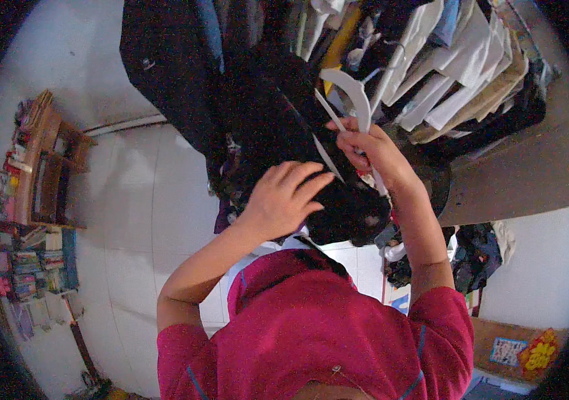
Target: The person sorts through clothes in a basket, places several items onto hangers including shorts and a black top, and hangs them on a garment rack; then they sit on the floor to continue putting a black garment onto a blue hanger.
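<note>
My right hand (362, 145) is closed around a white clothes hanger (363, 107); its curved arm sticks up above my fingers. A pile of black clothing (269, 125) is in front of my body. My left hand (287, 197) lies over the lower part of this clothing, palm down, with the fingers apart. A thin pale strip (327, 157) runs across the dark cloth between my two hands; I cannot tell what it is. Fold details in the black fabric are lost in the dark.
White and beige garments (464, 65) hang in a row at the upper right, beside a brown panel (504, 170). More dark clothes (474, 255) are bunched at the right. Pale floor tiles (129, 200) stretch left to a wooden cabinet (52, 170) and shelves of books (39, 265).
</note>
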Motion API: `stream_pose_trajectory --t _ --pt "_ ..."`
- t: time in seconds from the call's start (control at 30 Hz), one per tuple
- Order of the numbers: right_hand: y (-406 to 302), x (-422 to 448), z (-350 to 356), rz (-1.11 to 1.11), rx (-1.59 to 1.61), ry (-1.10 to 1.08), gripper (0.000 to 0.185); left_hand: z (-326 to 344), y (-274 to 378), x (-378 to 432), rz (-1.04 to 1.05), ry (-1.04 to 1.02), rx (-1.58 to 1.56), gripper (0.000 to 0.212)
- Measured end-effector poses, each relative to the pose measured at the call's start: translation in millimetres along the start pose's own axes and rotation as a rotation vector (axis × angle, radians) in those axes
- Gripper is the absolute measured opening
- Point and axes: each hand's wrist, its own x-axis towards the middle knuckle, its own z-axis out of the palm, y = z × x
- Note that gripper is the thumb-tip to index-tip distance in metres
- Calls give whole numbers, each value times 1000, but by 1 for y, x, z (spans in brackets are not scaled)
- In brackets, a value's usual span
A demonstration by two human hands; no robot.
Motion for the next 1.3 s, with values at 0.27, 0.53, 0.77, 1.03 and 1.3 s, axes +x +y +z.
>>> stream_pose_trajectory --t 0.27,0.53,0.77,1.03,1.3 --pt "-18 30 14 -91 209 24 32 6 19 24 143 36 8 33" --pt "-2 51 39 -159 221 82 27 -20 29 28 73 -193 115 18" --pt "19 68 56 -249 147 79 23 -43 19 25 29 -650 -242 34" --pt "39 72 50 -212 27 -8 27 -52 -1 39 -381 -442 -347 27" --pt "50 81 36 -316 -264 224 26 -52 -6 33 -271 -227 -5 30"
